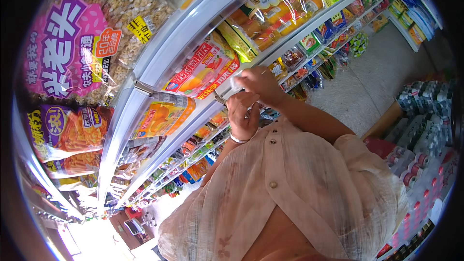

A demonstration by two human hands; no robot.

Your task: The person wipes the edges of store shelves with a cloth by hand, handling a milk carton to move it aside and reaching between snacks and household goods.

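My right hand [264,84] pinches a small, crumpled white piece of tissue or cloth [236,82] at the front rail [225,90] of a store shelf. Beside it, nearer my chest, my left hand [243,113] has curled fingers and a bracelet on its wrist. Its fingertips are at the shelf rail, and whether they grip anything is hidden. Just beyond the hands lies a red and orange fruit snack package [204,67]. A large clear and yellow bag of bread rolls [277,14] rests on the same shelf. An orange fruit package [163,116] stands to the left.
A big bag of puffed cereal [119,40] and purple chip bags [72,130] fill the shelves at left. Small packaged snacks [311,43] line the lower racks. Shrink-wrapped bottles [417,174] are stacked at right beside the grey floor [357,74]. A desk [134,224] stands at lower left.
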